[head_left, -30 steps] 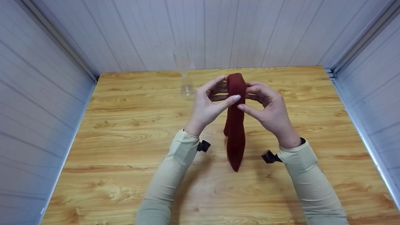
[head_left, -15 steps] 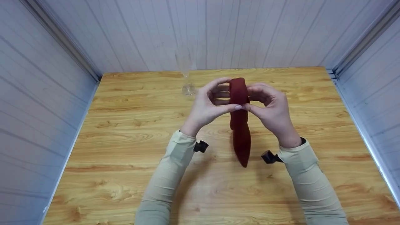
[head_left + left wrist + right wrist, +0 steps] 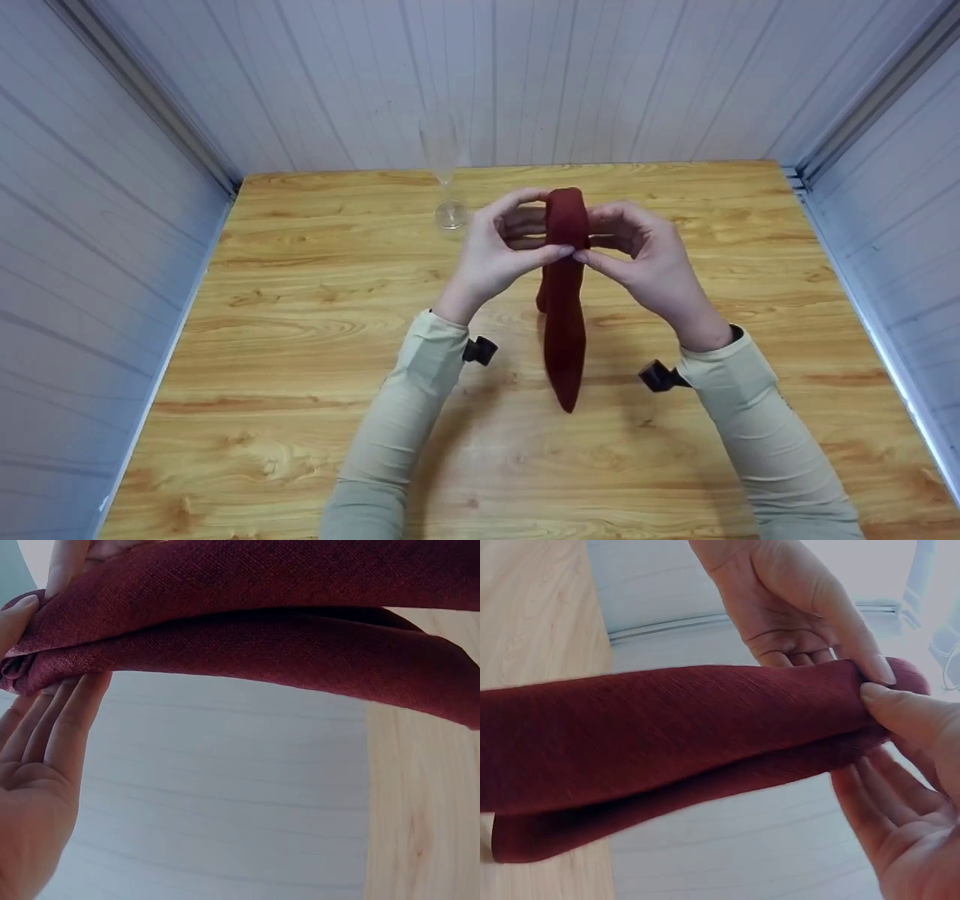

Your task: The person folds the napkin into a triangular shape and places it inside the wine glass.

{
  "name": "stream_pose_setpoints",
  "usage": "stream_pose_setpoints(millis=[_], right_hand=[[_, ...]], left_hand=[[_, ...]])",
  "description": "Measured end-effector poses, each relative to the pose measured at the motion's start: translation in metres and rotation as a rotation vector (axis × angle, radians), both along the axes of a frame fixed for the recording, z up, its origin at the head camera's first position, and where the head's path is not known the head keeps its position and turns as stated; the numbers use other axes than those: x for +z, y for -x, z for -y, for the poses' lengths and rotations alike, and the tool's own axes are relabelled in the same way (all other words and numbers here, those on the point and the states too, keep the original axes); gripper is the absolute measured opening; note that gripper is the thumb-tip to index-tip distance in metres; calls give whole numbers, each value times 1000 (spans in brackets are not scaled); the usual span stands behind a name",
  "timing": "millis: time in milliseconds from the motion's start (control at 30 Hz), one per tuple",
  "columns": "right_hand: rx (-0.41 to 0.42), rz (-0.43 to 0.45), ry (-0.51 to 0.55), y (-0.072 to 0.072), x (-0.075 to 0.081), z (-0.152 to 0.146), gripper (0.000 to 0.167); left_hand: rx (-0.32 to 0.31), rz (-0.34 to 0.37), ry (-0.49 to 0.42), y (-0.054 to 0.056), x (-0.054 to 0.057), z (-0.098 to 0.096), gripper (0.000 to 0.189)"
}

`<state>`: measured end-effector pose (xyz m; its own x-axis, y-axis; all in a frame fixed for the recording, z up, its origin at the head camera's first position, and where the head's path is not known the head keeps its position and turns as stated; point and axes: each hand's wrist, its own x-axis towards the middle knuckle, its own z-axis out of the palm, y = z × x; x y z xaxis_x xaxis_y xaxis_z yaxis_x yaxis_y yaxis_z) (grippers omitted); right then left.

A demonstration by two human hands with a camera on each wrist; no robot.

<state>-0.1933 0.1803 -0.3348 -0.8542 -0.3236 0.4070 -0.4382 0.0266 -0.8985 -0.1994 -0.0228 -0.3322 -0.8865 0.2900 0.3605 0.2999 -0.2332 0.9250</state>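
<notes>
A dark red cloth napkin (image 3: 566, 330), folded into a long strip, is held up above the table. Its top is doubled over in a loop, and one pointed end hangs toward me with a shorter end behind it. My left hand (image 3: 487, 255) pinches the strip near the top from the left, thumb in front and fingers behind. From the right, my right hand (image 3: 654, 255) pinches the same spot, the two thumb tips nearly touching. In the right wrist view, both thumbs press on the napkin (image 3: 690, 727) close to its folded end. Some fingertips are hidden behind the cloth.
Behind my left hand a clear champagne flute (image 3: 451, 215) stands upright near the back of the wooden table (image 3: 300, 330). White panelled walls (image 3: 600, 82) enclose the table at the back and both sides. A small black camera sits at each wrist.
My left thumb has slid down the strip and both thumbs have come together on it. The napkin's hanging end swung right, then back left. The flute has stayed put.
</notes>
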Motion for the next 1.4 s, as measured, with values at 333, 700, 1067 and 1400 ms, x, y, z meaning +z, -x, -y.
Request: stream_pose_setpoints(millis=[333, 700, 1067, 1400], right_hand=[[88, 213, -49, -6, -14, -23, 31], [344, 680, 108, -21, -45, -24, 44], [454, 906, 312, -17, -66, -12, 67], [538, 921, 566, -12, -65, -9, 61]], left_hand=[[37, 22, 2, 10, -7, 8, 55], [31, -9, -7, 22, -19, 11, 60], [2, -33, 41, 15, -22, 4, 59], [-53, -118, 118, -3, -30, -5, 54]])
